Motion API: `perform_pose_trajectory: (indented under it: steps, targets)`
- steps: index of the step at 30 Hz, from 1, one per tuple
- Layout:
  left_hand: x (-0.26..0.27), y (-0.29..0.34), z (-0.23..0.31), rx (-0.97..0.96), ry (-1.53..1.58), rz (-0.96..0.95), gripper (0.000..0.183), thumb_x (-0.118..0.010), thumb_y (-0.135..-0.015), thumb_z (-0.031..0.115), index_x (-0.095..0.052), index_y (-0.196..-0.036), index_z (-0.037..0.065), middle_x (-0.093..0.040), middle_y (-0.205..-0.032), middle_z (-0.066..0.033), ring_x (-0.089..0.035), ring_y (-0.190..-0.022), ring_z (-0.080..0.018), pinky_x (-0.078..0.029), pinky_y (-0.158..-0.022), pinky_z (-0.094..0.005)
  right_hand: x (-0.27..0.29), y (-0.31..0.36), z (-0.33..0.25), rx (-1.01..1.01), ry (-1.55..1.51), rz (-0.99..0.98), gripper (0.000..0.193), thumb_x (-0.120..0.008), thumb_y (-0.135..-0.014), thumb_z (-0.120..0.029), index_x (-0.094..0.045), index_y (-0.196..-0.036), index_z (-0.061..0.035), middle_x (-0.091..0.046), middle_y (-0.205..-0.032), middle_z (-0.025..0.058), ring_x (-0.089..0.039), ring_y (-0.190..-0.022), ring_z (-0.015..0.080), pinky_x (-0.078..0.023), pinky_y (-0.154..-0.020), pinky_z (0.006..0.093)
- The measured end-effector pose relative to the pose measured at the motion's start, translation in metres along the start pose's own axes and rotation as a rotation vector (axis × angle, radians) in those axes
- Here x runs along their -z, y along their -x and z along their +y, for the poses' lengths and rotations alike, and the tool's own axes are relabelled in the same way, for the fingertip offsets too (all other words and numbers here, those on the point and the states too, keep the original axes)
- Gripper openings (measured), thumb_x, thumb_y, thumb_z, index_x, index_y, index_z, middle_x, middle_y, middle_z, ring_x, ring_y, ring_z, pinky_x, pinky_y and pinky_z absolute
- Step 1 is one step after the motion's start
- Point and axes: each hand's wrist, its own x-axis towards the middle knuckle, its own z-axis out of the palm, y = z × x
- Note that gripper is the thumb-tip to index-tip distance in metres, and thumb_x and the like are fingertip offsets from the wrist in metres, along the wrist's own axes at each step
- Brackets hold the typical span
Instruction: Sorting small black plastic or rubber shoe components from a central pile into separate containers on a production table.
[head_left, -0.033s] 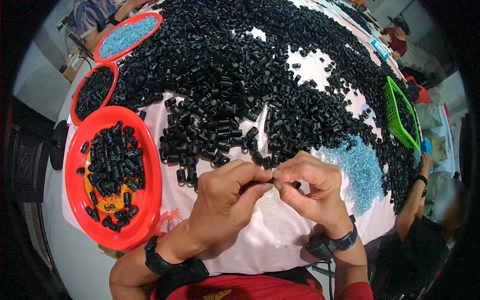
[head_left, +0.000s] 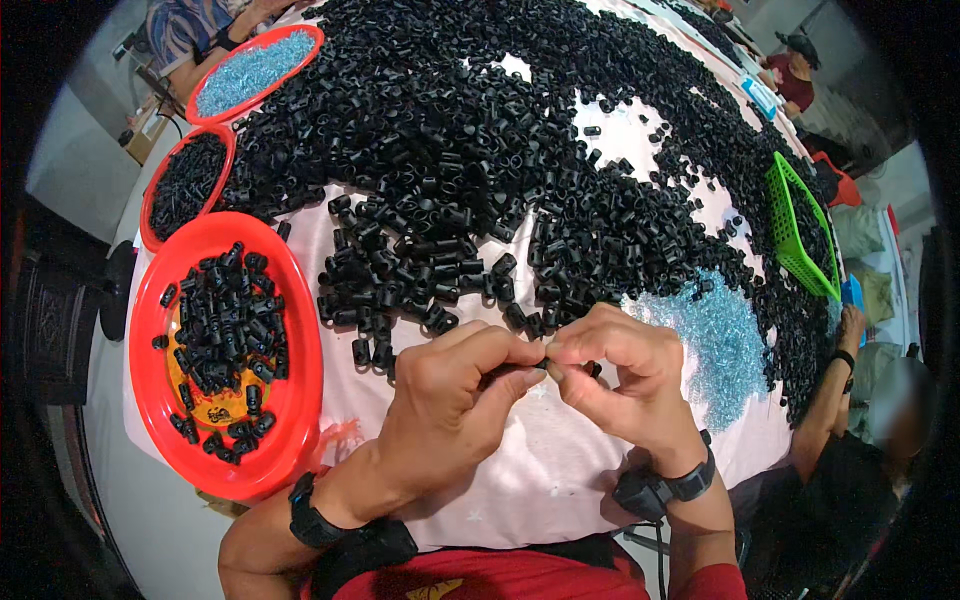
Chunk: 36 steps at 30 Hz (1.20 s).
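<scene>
Over the near part of the table, my left hand (head_left: 450, 395) and my right hand (head_left: 630, 375) meet fingertip to fingertip, both pinching. Between them sits a small black plastic part (head_left: 541, 365), mostly covered by the fingers. Another dark piece shows by the right hand's curled fingers; whether it is held there or lies on the cloth, I cannot tell. Just beyond my hands spreads a big heap of black plastic fittings (head_left: 430, 190), short tubes with a looped end. To the left stands a red oval tray (head_left: 302, 400) with a pile of black fittings on it.
Farther left are a red basin (head_left: 148, 215) of dark slim parts and a red basin (head_left: 318, 40) of clear bluish pieces. A pile of clear bluish pieces (head_left: 715, 350) lies right of my hands, near a green basket (head_left: 790, 250). A co-worker's arm (head_left: 825, 400) rests at the right edge.
</scene>
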Motion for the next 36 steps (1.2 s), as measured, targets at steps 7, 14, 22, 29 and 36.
perform_pose_trajectory:
  steps: [7, 14, 22, 29, 36]
  targets:
    - [-0.006, -0.008, 0.020, 0.511, 0.410, 0.032, 0.014, -0.070, -0.096, 0.006, -0.070, -0.108, -0.001, -0.070, -0.086, -0.0040, -0.067, -0.074, -0.0084, -0.054, -0.063, -0.0220, -0.010, 0.000, 0.001, -0.110, -0.084, 0.132, 0.016, -0.072, -0.082, 0.004, -0.074, -0.098, -0.0004, -0.074, -0.093, 0.0128, -0.067, -0.076, 0.0198, -0.053, -0.067, 0.0307]
    - [0.002, -0.008, 0.003, 0.518, 0.609, -0.004, 0.021, -0.068, -0.098, 0.007, -0.067, -0.116, -0.003, -0.073, -0.097, -0.0088, -0.071, -0.080, -0.0123, -0.059, -0.069, -0.0234, -0.010, -0.007, -0.009, 0.067, 0.210, 0.075, 0.033, -0.078, -0.075, 0.002, -0.071, -0.107, 0.0015, -0.072, -0.101, 0.0158, -0.066, -0.082, 0.0266, -0.052, -0.072, 0.0338]
    - [0.010, -0.011, 0.007, 0.652, 0.653, -0.141, 0.022, -0.066, -0.100, 0.012, -0.066, -0.119, 0.000, -0.072, -0.100, -0.0066, -0.069, -0.085, -0.0110, -0.058, -0.076, -0.0250, -0.009, -0.008, -0.005, 0.161, 0.235, 0.064, 0.043, -0.084, -0.071, -0.003, -0.071, -0.112, 0.0011, -0.071, -0.104, 0.0154, -0.065, -0.085, 0.0276, -0.052, -0.073, 0.0348]
    - [0.001, -0.007, -0.001, 0.658, 0.809, -0.168, 0.021, -0.063, -0.101, 0.010, -0.066, -0.120, 0.001, -0.072, -0.105, -0.0051, -0.068, -0.090, -0.0101, -0.056, -0.082, -0.0243, -0.013, -0.007, -0.004, 0.056, 0.205, 0.031, 0.051, -0.086, -0.068, -0.007, -0.072, -0.117, 0.0010, -0.070, -0.108, 0.0146, -0.065, -0.089, 0.0280, -0.052, -0.078, 0.0352]
    - [-0.001, -0.006, -0.002, 0.637, 0.793, -0.195, 0.023, -0.063, -0.102, 0.015, -0.067, -0.120, 0.002, -0.072, -0.106, -0.0034, -0.068, -0.093, -0.0092, -0.055, -0.082, -0.0239, -0.009, -0.007, -0.002, 0.090, 0.233, 0.004, 0.050, -0.084, -0.070, -0.006, -0.072, -0.118, -0.0002, -0.070, -0.111, 0.0148, -0.064, -0.090, 0.0281, -0.053, -0.078, 0.0354]
